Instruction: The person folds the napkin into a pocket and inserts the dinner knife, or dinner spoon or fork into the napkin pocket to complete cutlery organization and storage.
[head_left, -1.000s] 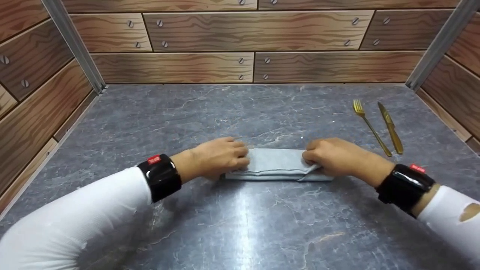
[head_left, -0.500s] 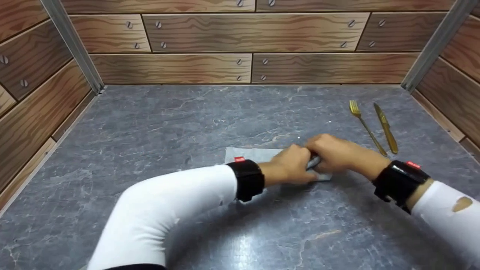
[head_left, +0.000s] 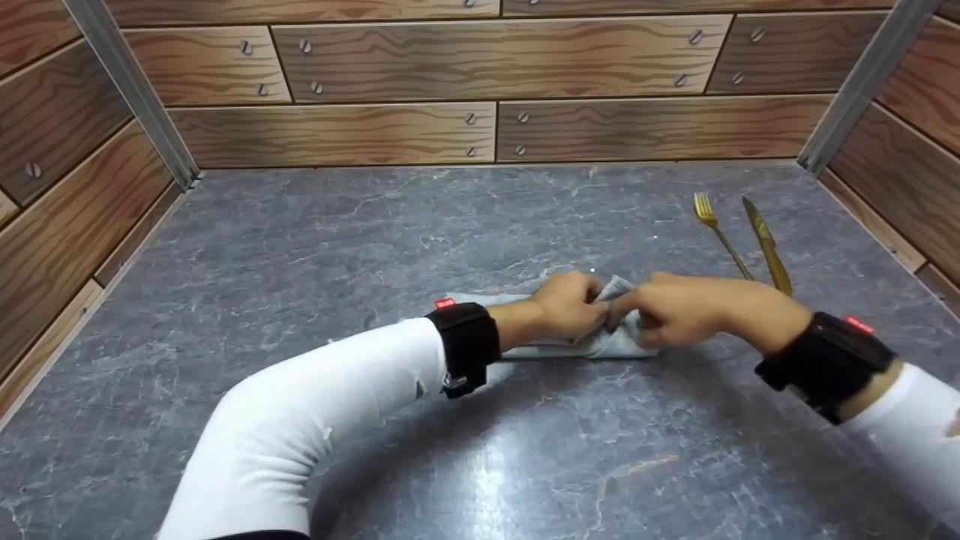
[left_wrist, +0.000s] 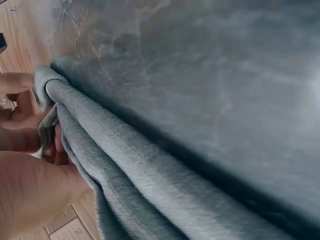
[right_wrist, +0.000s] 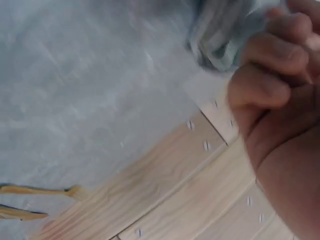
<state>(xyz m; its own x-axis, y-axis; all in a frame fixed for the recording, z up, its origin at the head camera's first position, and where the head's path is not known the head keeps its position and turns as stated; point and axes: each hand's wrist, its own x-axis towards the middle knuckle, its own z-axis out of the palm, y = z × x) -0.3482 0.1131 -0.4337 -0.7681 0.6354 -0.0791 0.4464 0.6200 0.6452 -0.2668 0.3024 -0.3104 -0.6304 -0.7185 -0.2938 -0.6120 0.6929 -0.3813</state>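
Observation:
A grey-blue cloth [head_left: 555, 350], folded into a long strip, lies across the middle of the table. My left hand [head_left: 564, 306] is over its right part and pinches a fold. In the left wrist view, the cloth [left_wrist: 145, 175] runs in thick rolled layers away from the fingers [left_wrist: 30, 185]. At the right end, my right hand [head_left: 682, 307] has its index finger and thumb at a raised, bunched corner, close to the left fingertips. In the right wrist view, the right hand's fingers [right_wrist: 270, 55] are curled beside the blurred cloth [right_wrist: 220, 40]; its exact grip is partly hidden.
A gold fork [head_left: 706, 214] and a gold knife [head_left: 766, 244] lie side by side beyond the right hand, its wrist near their handles. The grey marbled table [head_left: 337, 240] is bounded by wood-patterned walls [head_left: 390, 64] at the back and sides.
My left hand has gone from the cloth's left end to its right part, beside the right hand. The cloth's right corner is now raised and bunched between the hands.

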